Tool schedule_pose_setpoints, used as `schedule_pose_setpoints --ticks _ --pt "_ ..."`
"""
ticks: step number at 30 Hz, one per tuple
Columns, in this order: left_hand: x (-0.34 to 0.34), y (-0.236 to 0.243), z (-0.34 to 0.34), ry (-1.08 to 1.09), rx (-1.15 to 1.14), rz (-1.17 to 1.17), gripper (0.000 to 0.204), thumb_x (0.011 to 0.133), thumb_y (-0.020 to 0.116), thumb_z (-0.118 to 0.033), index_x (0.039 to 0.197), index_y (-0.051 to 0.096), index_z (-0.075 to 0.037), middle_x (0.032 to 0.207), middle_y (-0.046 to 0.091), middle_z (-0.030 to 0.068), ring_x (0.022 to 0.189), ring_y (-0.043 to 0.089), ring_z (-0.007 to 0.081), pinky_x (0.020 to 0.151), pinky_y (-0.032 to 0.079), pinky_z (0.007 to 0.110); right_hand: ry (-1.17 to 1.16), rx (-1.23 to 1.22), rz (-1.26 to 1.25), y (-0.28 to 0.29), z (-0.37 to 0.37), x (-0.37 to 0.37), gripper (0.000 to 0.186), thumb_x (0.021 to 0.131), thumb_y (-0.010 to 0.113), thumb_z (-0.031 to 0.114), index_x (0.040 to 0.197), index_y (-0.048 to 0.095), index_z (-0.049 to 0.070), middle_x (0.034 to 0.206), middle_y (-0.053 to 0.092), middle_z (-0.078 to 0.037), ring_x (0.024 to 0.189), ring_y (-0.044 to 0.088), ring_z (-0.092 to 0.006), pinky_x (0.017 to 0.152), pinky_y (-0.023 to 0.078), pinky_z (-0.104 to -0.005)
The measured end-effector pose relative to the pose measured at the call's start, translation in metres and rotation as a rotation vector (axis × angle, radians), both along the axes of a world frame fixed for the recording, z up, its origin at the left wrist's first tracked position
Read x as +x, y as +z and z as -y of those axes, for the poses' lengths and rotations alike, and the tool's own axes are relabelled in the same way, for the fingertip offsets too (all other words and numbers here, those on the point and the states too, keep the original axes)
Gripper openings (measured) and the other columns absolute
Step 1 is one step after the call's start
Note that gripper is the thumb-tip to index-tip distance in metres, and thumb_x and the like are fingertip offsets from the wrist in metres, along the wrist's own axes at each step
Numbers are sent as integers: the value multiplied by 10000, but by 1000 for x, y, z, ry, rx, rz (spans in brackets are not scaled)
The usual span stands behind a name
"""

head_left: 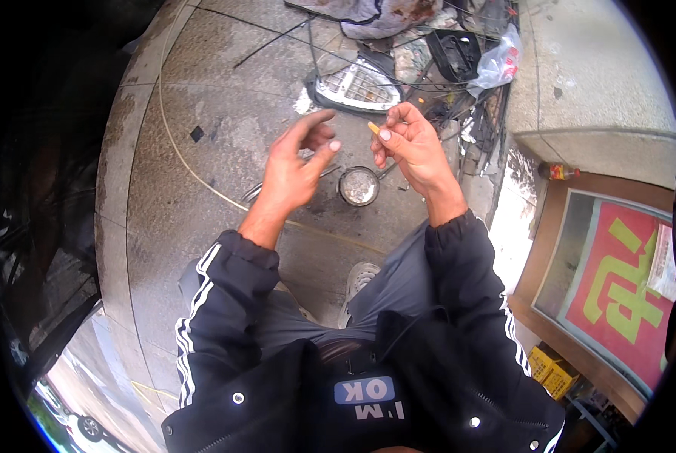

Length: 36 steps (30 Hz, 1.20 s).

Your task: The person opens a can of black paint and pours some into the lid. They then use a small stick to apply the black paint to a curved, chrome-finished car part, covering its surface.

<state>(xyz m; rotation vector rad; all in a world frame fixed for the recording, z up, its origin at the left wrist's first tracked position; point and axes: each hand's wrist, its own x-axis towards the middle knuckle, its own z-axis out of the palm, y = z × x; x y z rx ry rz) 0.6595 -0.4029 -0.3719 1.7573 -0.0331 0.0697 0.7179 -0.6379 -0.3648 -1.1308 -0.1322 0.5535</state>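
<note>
Between the thumb and fingers of my right hand (417,147) is a small yellow-orange stick (374,128), its short end poking out toward the left. Too little of it shows to tell its kind. My left hand (299,162) is held up across from it, thumb and fingers apart, with nothing in it. A gap separates the two hands. On the ground just below and between them sits a round dark-rimmed pan (358,186) with a pale, speckled inside. Beyond my fingertips lies a white, grid-patterned panel in a dark frame (361,84).
Tangled cables and scraps (470,124) lie at the right, near a black plastic tray (455,54) and a clear plastic bag (498,62). A pale hose (175,143) curves across the concrete. A wood-framed sign (610,279) and a yellow crate (551,372) stand at my right.
</note>
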Motion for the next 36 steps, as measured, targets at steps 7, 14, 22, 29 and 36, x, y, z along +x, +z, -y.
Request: schedule_pose_setpoints --ticks 7,14,22,29,36 --pt "-2 6 -43 -99 125 -23 214 976 751 -129 1153 721 -13 1002 776 83 923 713 163 852 554 339 200 -118 46 0 -79 2 192 1021 685 105 1098 512 77 760 677 -38 594 600 -100 506 453 -244" --pt "5 -23 -69 350 -515 -145 209 1032 701 -189 1040 675 18 864 677 43 824 657 152 838 549 330 -15 476 -80 -12 -82 29 157 1009 666 54 1111 550 82 783 658 -48 637 576 -111 557 456 -285" --pt "-8 -13 -102 27 -785 -163 324 1075 631 -325 1109 641 -3 893 636 44 951 650 223 954 515 421 -312 -998 521 0 -54 40 544 941 754 141 1453 571 122 1276 650 -165 1158 630 -244 955 523 -365" --pt "1 -15 -98 25 -592 -195 377 1106 565 -355 1073 647 11 933 624 57 979 602 199 947 477 383 -258 -856 952 -17 -122 0 537 929 790 201 1423 618 80 1197 706 -143 1124 683 -271 1018 530 -431" --pt "-4 -25 -96 -71 -452 -215 362 1105 574 -317 1103 663 34 941 656 67 936 609 174 893 480 325 -52 -157 464 -31 -145 -7 219 980 743 128 1117 719 -41 1145 706 -126 1050 701 -199 968 552 -369"
